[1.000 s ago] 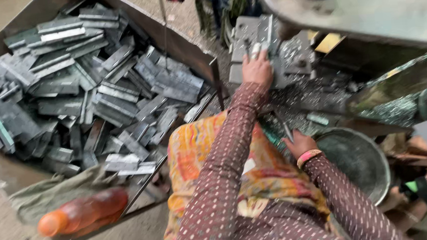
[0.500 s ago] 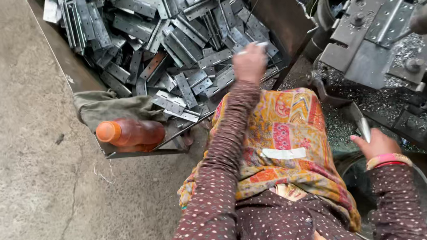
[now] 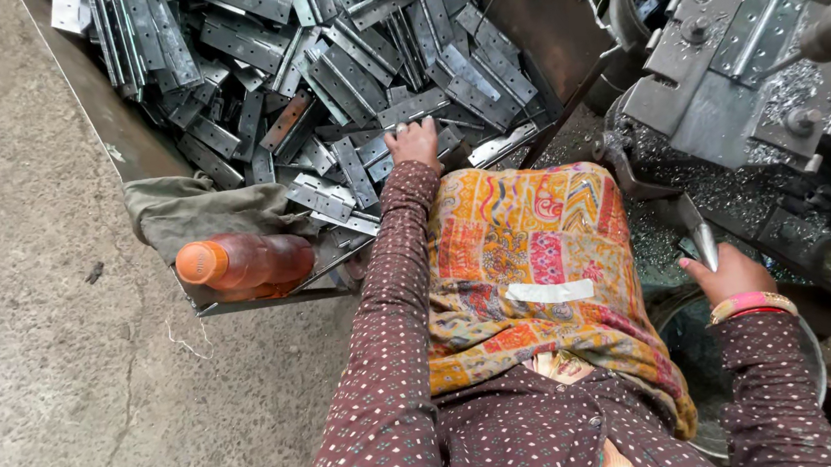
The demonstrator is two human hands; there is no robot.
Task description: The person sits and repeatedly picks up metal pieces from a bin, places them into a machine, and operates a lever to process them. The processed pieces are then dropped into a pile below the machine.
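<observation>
Left hand (image 3: 415, 144) lay knuckles-up on the heap of flat grey punched steel hinge plates (image 3: 327, 84) in the rusty sheet-metal bin (image 3: 100, 109), fingers curled onto a plate; whether it had one gripped, cannot tell. Right hand (image 3: 730, 275) was clenched on a slim pointed metal tool (image 3: 701, 235) beside the grey press fixture (image 3: 716, 76). Judged best to lift a single top plate by its flat faces, clear of sharp edges. Bin wall and an orange-capped plastic bottle (image 3: 242, 265) crowded the near corner; bare concrete floor (image 3: 45, 367) lay left.
</observation>
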